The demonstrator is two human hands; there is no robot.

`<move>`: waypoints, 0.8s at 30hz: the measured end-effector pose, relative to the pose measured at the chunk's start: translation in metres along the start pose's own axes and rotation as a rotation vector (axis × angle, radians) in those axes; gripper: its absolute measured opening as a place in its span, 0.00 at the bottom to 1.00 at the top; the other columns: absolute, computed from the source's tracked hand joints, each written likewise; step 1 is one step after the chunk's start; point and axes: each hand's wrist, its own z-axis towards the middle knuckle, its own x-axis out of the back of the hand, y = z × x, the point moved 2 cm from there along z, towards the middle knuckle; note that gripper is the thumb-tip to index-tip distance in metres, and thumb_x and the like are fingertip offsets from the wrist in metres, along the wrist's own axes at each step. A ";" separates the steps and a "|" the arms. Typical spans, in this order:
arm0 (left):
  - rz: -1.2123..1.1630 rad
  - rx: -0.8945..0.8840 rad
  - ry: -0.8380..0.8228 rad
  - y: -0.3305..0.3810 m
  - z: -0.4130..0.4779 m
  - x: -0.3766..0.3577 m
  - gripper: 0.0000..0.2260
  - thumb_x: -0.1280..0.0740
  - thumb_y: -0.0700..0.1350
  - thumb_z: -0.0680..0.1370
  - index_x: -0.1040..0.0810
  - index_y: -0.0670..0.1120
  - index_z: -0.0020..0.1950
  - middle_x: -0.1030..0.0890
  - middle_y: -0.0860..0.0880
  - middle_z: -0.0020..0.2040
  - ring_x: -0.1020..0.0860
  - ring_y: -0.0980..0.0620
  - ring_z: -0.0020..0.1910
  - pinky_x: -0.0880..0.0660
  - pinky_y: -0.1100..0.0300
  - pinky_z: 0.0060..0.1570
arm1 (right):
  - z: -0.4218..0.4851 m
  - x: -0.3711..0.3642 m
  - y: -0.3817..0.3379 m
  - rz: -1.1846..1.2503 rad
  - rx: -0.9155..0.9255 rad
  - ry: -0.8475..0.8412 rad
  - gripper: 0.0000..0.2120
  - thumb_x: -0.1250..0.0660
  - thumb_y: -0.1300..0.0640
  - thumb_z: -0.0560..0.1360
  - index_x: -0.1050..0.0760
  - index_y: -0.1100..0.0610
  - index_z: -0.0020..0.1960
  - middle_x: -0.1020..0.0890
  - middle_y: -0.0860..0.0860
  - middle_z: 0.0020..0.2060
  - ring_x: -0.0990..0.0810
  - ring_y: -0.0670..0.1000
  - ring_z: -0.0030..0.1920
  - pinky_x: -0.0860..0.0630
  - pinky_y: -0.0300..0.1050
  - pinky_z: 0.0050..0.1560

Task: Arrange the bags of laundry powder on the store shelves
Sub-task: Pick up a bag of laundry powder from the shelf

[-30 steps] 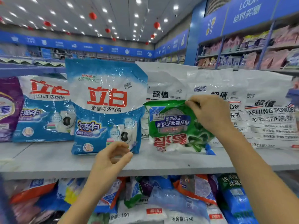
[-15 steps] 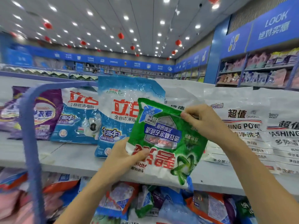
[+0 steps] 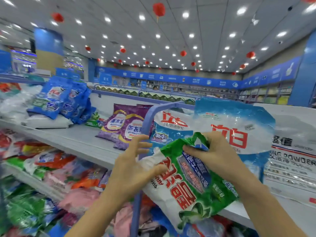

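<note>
A crumpled green-and-white bag (image 3: 188,185), red lettering upended: fingers of the right hand (image 3: 217,156) clench its green corner; the left hand (image 3: 131,166) splays wide, thumb touching its white end.

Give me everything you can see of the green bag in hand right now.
The green bag is glossy, crinkled plastic: green with a white end, big red characters and a blue label panel, with the print turned away from upright. It is held tilted in front of the shelf. The right hand grips its crumpled green top. The left hand rests its thumb on the white end, fingers spread.
</note>
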 end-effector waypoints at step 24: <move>0.425 0.099 0.101 -0.197 -0.003 0.346 0.20 0.43 0.72 0.70 0.31 0.63 0.55 0.20 0.60 0.39 0.23 0.62 0.36 0.28 0.65 0.36 | 0.161 -0.351 -0.146 -0.121 0.497 0.165 0.31 0.28 0.48 0.67 0.33 0.50 0.67 0.29 0.46 0.65 0.36 0.46 0.68 0.43 0.46 0.69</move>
